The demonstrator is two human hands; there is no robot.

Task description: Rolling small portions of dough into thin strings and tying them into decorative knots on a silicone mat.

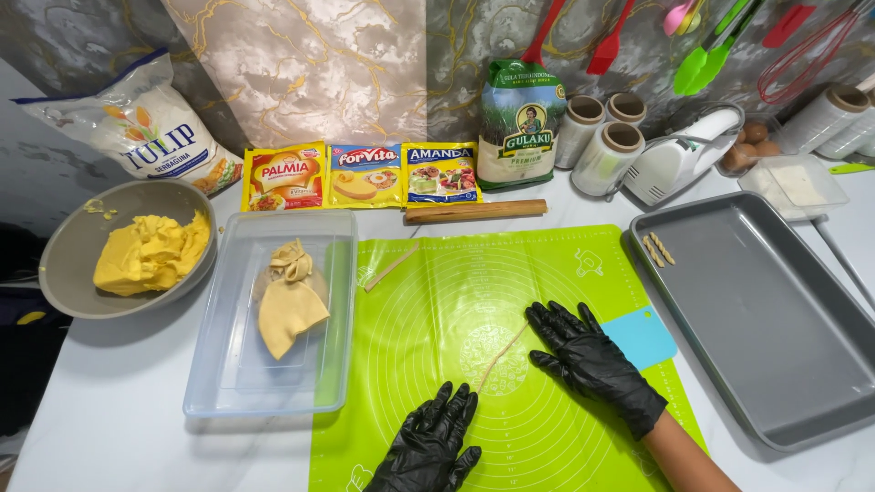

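Looking down from the head camera: a thin dough strand lies on the green silicone mat, its long axis diagonal from near-left to far-right. The left hand and right hand, both in black gloves, rest flat with fingers spread, one at each end of the strand, gripping nothing. A blue scraper sits at the mat's right edge beside the grey baking tray. A clear container adjoins the left edge.

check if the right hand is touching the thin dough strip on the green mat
Touching. The head view shows the right hand with its fingertips pressed on the upper end of the thin dough strip on the green mat.
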